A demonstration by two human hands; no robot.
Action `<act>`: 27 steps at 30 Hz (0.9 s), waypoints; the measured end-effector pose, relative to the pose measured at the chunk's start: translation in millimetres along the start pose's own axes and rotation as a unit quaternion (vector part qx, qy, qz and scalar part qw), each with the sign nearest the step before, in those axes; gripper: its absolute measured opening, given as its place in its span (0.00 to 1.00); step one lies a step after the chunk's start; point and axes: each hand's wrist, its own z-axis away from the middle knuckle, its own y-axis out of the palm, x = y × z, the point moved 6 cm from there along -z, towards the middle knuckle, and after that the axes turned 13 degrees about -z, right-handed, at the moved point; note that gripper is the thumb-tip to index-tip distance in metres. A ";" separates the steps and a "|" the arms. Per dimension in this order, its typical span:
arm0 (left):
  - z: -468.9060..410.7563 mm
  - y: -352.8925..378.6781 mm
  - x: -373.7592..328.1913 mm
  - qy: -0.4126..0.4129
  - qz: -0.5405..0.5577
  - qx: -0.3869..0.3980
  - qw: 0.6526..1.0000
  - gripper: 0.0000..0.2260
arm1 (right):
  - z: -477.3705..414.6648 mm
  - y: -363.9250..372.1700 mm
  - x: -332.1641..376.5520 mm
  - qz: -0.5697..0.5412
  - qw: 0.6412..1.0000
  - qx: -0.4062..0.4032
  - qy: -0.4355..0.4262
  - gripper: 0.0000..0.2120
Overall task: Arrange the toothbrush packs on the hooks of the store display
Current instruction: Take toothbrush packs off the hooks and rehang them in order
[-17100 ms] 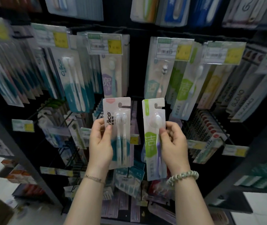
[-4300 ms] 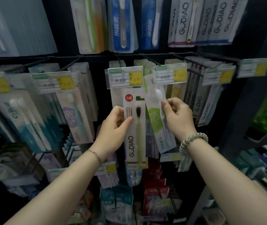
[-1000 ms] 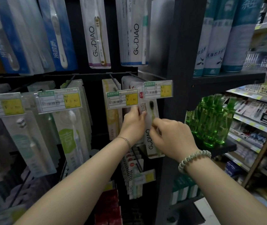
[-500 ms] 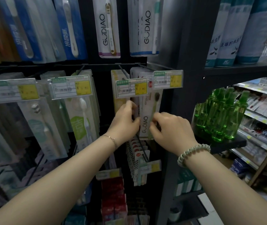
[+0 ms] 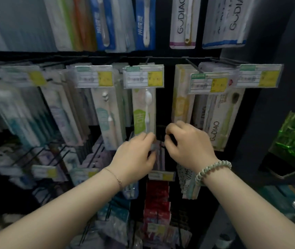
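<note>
Left grip (image 5: 134,155) is closed narrow, fingertips (image 5: 147,138) pinched on the bottom edge of the green-label toothbrush pack (image 5: 143,112), just left of the frame's centre. There's motion blur here, so how much card sits between the fingers I can't make out. Right grip (image 5: 189,146), just right of centre, is curled in tight too, knuckles up, in front of the dark gap between the rows. Whether it has anything in it, I cannot tell. The two are close but apart.

The pack runs straight up from the left grip. It hangs upright on its hook (image 5: 147,60), top end tucked behind the price tag (image 5: 143,76), white brush head showing just under it. So the hold is at the very bottom and the hook at the very top.

Handling call: this looks like a light one, thin card with a clear blister over the brush. It should be stiff along its length, but the card would likely bend if squeezed hard at a corner, and the plastic front looks slick. Best taken by the flat edges, thumb in front and fingers behind: low down to square it, up by the hang hole for the hook.

Neighbours are tight. There's a pale pack with a striped brush head (image 5: 109,114) just left, a yellow pack (image 5: 181,103) across the gap to the right, and a GODIAO pack (image 5: 218,123) beyond it.
</note>
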 end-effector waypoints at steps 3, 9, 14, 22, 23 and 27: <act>17.7 -0.4 25.4 -0.024 -0.025 -0.005 0.999 0.10 | -7.1 18.0 22.3 -0.015 1.000 0.008 -0.023 0.08; 52.2 -2.6 74.3 -0.072 -0.053 0.006 0.996 0.09 | -17.3 51.8 61.7 -0.034 0.998 0.014 -0.042 0.08; 77.8 -8.2 121.5 -0.105 -0.074 0.007 0.992 0.10 | -25.6 75.5 97.6 -0.049 0.996 0.037 -0.061 0.08; 118.7 -16.9 177.6 -0.137 -0.092 0.014 0.986 0.11 | -40.1 113.3 154.4 -0.066 0.993 0.050 -0.089 0.05; 124.9 -18.1 185.9 -0.144 -0.097 0.021 0.985 0.11 | -42.8 117.5 162.1 -0.069 0.992 0.049 -0.092 0.05; 150.3 -26.4 223.3 -0.166 -0.092 0.032 0.981 0.10 | -52.9 136.9 196.6 -0.082 0.990 0.055 -0.101 0.06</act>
